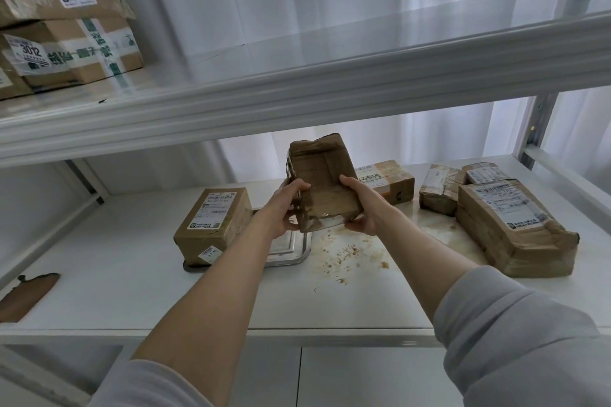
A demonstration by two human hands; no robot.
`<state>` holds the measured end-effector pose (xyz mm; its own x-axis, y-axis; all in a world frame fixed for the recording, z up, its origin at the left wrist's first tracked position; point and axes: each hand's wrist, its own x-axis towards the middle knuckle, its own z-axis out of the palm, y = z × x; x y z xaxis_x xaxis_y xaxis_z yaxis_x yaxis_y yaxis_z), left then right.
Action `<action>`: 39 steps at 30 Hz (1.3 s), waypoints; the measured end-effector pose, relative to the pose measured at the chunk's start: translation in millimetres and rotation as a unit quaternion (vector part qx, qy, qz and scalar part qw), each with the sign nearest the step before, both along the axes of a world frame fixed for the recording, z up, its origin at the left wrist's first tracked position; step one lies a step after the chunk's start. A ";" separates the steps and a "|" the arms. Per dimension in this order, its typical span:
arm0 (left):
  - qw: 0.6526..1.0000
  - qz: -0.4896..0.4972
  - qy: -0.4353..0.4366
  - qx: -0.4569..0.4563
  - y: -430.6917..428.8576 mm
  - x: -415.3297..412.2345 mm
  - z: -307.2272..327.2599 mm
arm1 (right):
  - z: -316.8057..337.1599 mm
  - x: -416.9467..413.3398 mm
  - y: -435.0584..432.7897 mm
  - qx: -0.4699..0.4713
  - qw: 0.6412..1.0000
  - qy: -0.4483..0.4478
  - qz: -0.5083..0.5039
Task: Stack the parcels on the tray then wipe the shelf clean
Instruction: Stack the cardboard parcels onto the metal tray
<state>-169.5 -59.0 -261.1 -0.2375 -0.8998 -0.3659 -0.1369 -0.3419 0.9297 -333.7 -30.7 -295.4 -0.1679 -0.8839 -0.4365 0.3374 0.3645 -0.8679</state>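
Observation:
I hold a brown taped parcel (322, 182) tilted up in the air above the metal tray (287, 249). My left hand (284, 208) grips its left side and my right hand (362, 208) grips its right side and bottom corner. A labelled brown parcel (213, 221) rests on the tray's left part. Several more parcels lie on the white shelf (132, 277): one (386, 180) behind my right hand, a small one (438, 190) further right, and a large one (512, 225) at the far right. Brown stains (347, 254) mark the shelf beside the tray.
The upper shelf (297, 89) hangs just above the held parcel, with stacked boxes (66, 30) at its left. A brown patch (28, 294) shows at the lower shelf's left front. A metal upright (535, 129) stands at the right.

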 end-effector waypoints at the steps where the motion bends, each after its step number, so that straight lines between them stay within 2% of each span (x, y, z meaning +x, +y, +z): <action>1: 1.000 -0.005 -0.004 0.004 0.5 1.2 0.1 | 0.7 0.0 0.4 0.002 1.000 -0.002 -0.003; 6: 0.999 0.010 -0.031 -0.018 -3.7 1.3 -2.5 | 1.4 2.1 -1.4 0.007 1.000 -0.007 0.001; 11: 0.987 0.104 -0.087 -0.087 -10.1 -6.1 -7.4 | 3.4 12.1 -6.4 0.007 0.995 0.092 -0.045; 16: 0.944 0.132 -0.271 -0.135 -13.8 -7.1 -8.7 | 3.9 20.8 -16.7 -0.017 0.988 0.134 -0.081; 19: 0.914 0.116 -0.357 -0.156 -11.9 -12.2 -6.8 | 5.6 29.3 -20.5 -0.036 0.982 0.168 -0.075; 26: 0.868 0.095 -0.445 -0.198 -6.4 -23.0 -2.6 | 18.2 45.9 -19.2 -0.048 0.966 0.224 -0.118; 30: 0.839 0.081 -0.488 -0.224 -4.2 -26.6 0.9 | 25.4 50.5 -19.5 -0.041 0.981 0.169 -0.080; 32: 0.853 0.069 -0.462 -0.230 -8.3 -27.0 1.0 | 25.5 50.5 -18.4 -0.047 0.989 0.119 -0.075; 35: 0.899 0.055 -0.335 -0.275 -9.7 -23.7 7.6 | 22.9 46.6 -14.4 -0.043 0.994 0.040 -0.091; 39: 0.936 0.061 -0.200 -0.283 -5.9 -28.3 24.0 | 16.5 48.8 -13.1 -0.043 0.993 -0.046 -0.097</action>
